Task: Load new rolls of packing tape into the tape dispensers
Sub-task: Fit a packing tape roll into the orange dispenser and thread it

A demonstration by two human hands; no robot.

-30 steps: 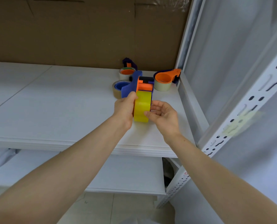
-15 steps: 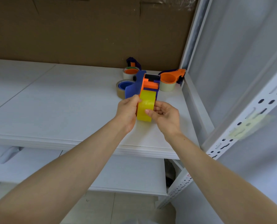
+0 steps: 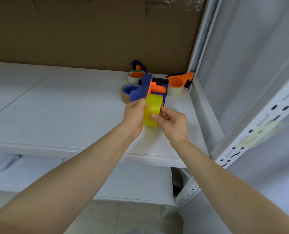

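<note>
A blue and orange tape dispenser [image 3: 148,88] carries a yellow tape roll [image 3: 152,108] and is held above the white shelf [image 3: 64,115]. My left hand [image 3: 134,115] grips the dispenser and roll from the left side. My right hand [image 3: 171,122] pinches the yellow roll's surface with thumb and fingertips from the right. Behind them lie a brown roll with a blue core [image 3: 127,92], a whitish roll on an orange dispenser [image 3: 176,86] and another roll with an orange core [image 3: 135,76].
A brown cardboard wall [image 3: 89,31] backs the shelf. A white perforated rack post [image 3: 251,132] stands at the right, with a lower shelf [image 3: 132,183] beneath. The shelf's left part is bare white board.
Both hands have lifted the dispenser and yellow roll slightly up and away. My right fingers have curled from flat beside the roll to pinching its surface.
</note>
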